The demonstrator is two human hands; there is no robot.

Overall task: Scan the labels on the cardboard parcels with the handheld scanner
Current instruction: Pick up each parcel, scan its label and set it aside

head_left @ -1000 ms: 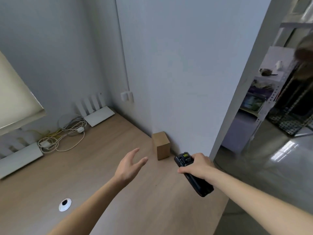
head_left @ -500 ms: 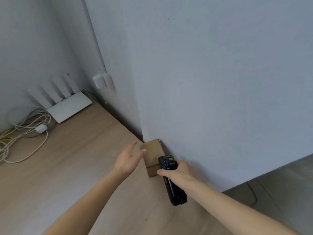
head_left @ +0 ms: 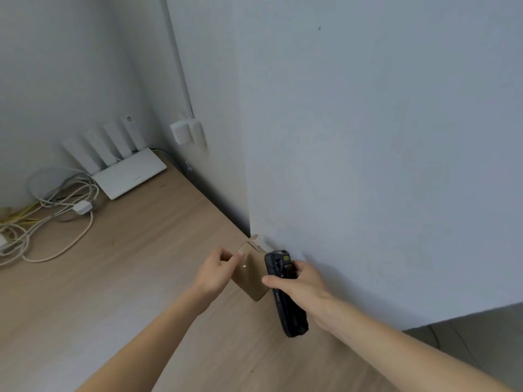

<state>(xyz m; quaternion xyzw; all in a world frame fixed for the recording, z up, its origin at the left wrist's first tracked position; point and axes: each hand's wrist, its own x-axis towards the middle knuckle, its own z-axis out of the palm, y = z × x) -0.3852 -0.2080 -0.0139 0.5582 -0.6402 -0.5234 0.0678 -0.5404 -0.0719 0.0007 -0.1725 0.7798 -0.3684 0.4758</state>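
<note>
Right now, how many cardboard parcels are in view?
1. The cardboard parcel sits on the wooden desk by the wall corner, gripped by the left hand, beside the scanner. Others may lie out of frame.

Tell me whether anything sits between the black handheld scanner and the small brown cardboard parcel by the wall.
Nothing visible does. The black handheld scanner, gripped by the right hand, sits right beside the small brown cardboard parcel, which the left hand holds at its left edge.

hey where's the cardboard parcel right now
In the head view, the cardboard parcel sits low and centre on the wooden desk, against the wall corner, gripped by the left hand, with the scanner just right of it.
</note>
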